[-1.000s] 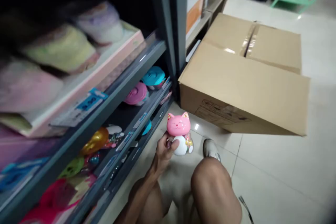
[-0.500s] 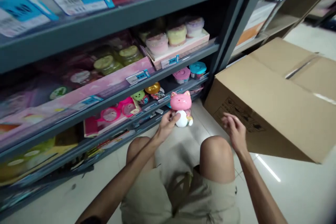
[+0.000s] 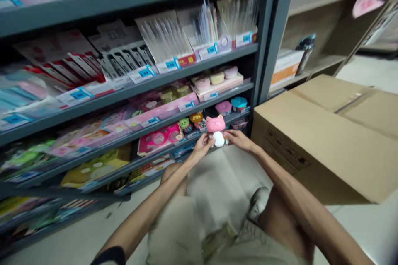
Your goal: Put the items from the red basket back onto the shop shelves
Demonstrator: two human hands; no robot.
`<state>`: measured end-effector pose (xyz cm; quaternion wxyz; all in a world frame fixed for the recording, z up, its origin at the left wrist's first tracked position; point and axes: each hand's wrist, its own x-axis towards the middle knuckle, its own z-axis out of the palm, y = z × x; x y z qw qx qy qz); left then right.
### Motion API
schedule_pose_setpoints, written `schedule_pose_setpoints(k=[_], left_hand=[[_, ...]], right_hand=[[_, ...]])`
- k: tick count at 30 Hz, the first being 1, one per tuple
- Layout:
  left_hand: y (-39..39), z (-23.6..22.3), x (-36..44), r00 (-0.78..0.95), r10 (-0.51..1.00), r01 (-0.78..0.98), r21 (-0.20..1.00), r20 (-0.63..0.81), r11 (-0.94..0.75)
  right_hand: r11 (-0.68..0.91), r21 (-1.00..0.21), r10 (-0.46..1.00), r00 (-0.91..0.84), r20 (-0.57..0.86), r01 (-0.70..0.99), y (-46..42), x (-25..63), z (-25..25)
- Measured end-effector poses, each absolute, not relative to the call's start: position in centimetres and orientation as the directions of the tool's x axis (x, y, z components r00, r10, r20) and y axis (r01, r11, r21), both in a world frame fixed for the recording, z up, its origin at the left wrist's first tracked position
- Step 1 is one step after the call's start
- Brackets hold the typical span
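A cat-shaped container (image 3: 216, 124) with a glossy pink head and a round white front is held upright before the lower shelves. My left hand (image 3: 203, 144) grips its left side, thumb against the white front. On the other side, the fingers of my right hand (image 3: 239, 138) pinch its right edge. Just behind it on the shelf are a green animal-headed container (image 3: 185, 124) and a gold-headed one (image 3: 197, 119). Round tubs with a pink lid (image 3: 223, 107) and a blue lid (image 3: 239, 103) stand to the right of these.
A large cardboard box (image 3: 311, 132) stands on the floor at the right, close to my right arm. Grey shelving (image 3: 155, 87) with packaged goods and price tags fills the left. Behind the box, a wooden shelf (image 3: 323, 66) holds a dark bottle (image 3: 306, 51).
My right hand has come in from beside the cardboard box and now grips the cat container's right side. The view has tilted up, showing more shelf rows.
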<state>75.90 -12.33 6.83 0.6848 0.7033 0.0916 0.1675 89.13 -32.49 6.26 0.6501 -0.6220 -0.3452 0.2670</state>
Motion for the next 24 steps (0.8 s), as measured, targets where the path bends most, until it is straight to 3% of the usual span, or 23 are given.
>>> schedule_pose_setpoints(k=[5,13,18,24], left_hand=[[-13.5,4.9,76.2,0.938,0.347,0.012,0.998,0.012,-0.067],[-12.6,5.0,79.4,0.914,0.386,-0.028,0.971,0.121,-0.238],[-9.5,4.3,83.5,0.876,0.445,-0.020,0.938,0.184,-0.347],[-5.4,4.1,89.4,0.771,0.544,0.050,0.819,0.332,-0.571]], right_hand=[[0.083,-0.992,0.787,0.605,0.124,0.095,-34.0,89.7,4.6],[-0.085,-0.971,0.679,0.726,0.109,0.225,-32.8,92.5,5.3],[-0.245,-0.878,0.685,0.714,0.143,0.411,-29.9,96.7,6.4],[-0.318,-0.771,0.689,0.693,0.212,0.551,-22.9,102.5,6.6]])
